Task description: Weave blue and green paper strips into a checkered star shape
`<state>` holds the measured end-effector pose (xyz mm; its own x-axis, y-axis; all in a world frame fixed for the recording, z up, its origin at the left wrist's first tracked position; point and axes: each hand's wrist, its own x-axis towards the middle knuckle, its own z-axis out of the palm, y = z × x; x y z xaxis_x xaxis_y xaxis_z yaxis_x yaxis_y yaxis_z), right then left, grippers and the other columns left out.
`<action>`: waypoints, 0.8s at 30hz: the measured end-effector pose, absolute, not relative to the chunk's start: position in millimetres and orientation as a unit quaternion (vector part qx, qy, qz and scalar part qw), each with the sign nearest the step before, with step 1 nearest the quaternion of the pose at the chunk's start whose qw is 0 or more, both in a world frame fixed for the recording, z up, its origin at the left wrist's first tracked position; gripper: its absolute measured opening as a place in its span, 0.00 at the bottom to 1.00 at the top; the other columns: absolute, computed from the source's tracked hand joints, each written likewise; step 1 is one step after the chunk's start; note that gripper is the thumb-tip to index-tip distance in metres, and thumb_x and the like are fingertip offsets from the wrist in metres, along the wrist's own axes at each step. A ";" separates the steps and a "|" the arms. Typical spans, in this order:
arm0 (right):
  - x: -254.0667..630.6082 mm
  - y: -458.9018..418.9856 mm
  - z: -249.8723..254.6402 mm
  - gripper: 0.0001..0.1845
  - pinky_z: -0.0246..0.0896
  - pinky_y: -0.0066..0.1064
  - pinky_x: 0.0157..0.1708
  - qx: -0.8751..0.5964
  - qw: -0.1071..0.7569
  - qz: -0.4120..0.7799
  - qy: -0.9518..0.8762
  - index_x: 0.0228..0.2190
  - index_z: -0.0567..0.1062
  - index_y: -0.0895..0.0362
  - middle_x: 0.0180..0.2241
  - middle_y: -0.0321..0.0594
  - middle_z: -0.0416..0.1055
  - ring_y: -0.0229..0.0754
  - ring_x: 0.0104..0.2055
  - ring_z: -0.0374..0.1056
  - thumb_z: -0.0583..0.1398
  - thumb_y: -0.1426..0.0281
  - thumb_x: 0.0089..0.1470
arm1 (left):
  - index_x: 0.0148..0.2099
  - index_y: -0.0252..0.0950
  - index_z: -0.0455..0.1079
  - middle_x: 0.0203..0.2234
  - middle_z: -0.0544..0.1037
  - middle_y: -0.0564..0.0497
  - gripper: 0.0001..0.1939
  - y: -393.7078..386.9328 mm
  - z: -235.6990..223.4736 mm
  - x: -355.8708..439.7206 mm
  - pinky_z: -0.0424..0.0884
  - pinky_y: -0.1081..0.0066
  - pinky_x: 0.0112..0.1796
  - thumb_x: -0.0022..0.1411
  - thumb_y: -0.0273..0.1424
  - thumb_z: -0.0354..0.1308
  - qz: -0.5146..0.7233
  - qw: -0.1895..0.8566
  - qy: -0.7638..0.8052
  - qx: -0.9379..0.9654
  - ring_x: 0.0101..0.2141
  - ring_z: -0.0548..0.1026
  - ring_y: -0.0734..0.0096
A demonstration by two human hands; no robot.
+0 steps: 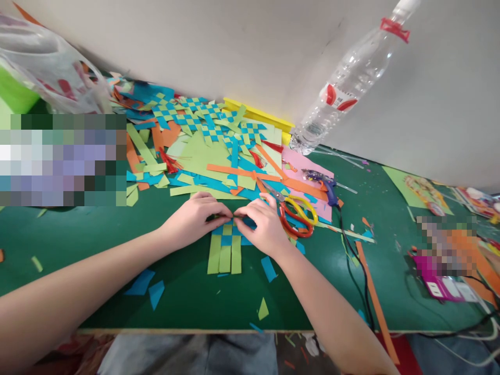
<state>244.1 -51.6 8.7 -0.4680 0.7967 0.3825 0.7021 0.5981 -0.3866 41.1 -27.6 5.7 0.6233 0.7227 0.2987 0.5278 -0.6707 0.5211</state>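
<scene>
Currently, the light-green-and-blue woven paper piece (225, 255) lies on the dark green tabletop (97, 232), its green strip ends running lengthwise toward the person. Left hand (200, 214) and right hand (260, 224) pinch its far edge, fingertips nearly meeting; exact strip hidden. Neither hand clearly nearer; right overlaps the blue side strips. Red-and-yellow-handled metal scissors (297, 226) sit just right of right hand.

The table (82, 245) is quite bright under soft, even light, seemingly from above, with faint shadows near the forearms (113, 268) and small white glints on the plastic bottle (361, 62). In the middle, the left hand (199, 214) and right hand (261, 224) look rather clear, while toward the borders shapes are stretched, and coarse squares hide a patch at each side.
</scene>
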 end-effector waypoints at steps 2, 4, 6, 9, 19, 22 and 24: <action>244.6 -51.1 8.1 0.07 0.43 0.41 0.56 -0.439 0.261 0.084 -0.856 0.33 0.73 0.52 0.30 0.31 0.75 0.37 0.37 0.67 0.55 0.67 0.58 | 0.37 0.39 0.73 0.31 0.79 0.53 0.09 -27.4 4.4 41.0 0.64 0.62 0.45 0.63 0.35 0.52 0.241 0.193 0.355 0.883 0.32 0.74 0.69; 245.2 -50.5 7.2 0.07 0.42 0.41 0.56 -0.438 0.253 0.082 -0.859 0.33 0.73 0.52 0.31 0.32 0.75 0.37 0.38 0.67 0.55 0.67 0.58 | 0.37 0.39 0.72 0.32 0.79 0.53 0.09 -27.3 3.3 41.1 0.64 0.62 0.45 0.64 0.34 0.51 0.234 0.188 0.353 0.886 0.32 0.74 0.69; 245.6 -49.9 6.3 0.08 0.42 0.42 0.56 -0.436 0.252 0.083 -0.860 0.32 0.74 0.52 0.31 0.32 0.75 0.38 0.39 0.67 0.55 0.67 0.58 | 0.37 0.39 0.71 0.32 0.79 0.53 0.08 -27.5 3.0 41.5 0.64 0.63 0.45 0.64 0.33 0.51 0.234 0.182 0.350 0.889 0.32 0.74 0.70; 245.6 -49.7 5.7 0.10 0.42 0.42 0.56 -0.437 0.256 0.085 -0.858 0.31 0.74 0.52 0.30 0.33 0.75 0.38 0.38 0.67 0.54 0.67 0.60 | 0.37 0.38 0.71 0.31 0.79 0.53 0.07 -27.6 4.1 42.4 0.64 0.64 0.44 0.63 0.32 0.52 0.237 0.179 0.347 0.890 0.32 0.74 0.70; 245.2 -49.5 5.9 0.10 0.43 0.41 0.55 -0.450 0.251 0.075 -0.854 0.31 0.73 0.53 0.32 0.34 0.74 0.38 0.39 0.65 0.53 0.68 0.60 | 0.40 0.39 0.70 0.37 0.77 0.50 0.09 -26.2 2.6 41.9 0.63 0.62 0.45 0.64 0.33 0.50 0.210 0.163 0.350 0.898 0.39 0.72 0.66; 245.4 -48.8 4.9 0.10 0.44 0.40 0.55 -0.452 0.250 0.079 -0.853 0.31 0.73 0.53 0.33 0.33 0.74 0.38 0.40 0.65 0.53 0.68 0.60 | 0.41 0.39 0.71 0.38 0.76 0.49 0.09 -26.6 1.0 41.7 0.63 0.62 0.45 0.64 0.33 0.51 0.203 0.156 0.352 0.900 0.40 0.72 0.65; 245.3 -48.5 4.3 0.09 0.44 0.39 0.54 -0.453 0.249 0.084 -0.852 0.31 0.73 0.54 0.33 0.33 0.74 0.38 0.40 0.65 0.54 0.68 0.60 | 0.41 0.39 0.71 0.38 0.76 0.49 0.09 -27.0 0.6 41.7 0.63 0.62 0.44 0.63 0.33 0.51 0.196 0.151 0.357 0.901 0.41 0.71 0.64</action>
<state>245.3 -48.5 4.3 -0.4666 0.8132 0.3478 0.7297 0.5762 -0.3682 41.7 -27.0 0.6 0.6682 0.7026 0.2448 0.5840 -0.6992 0.4125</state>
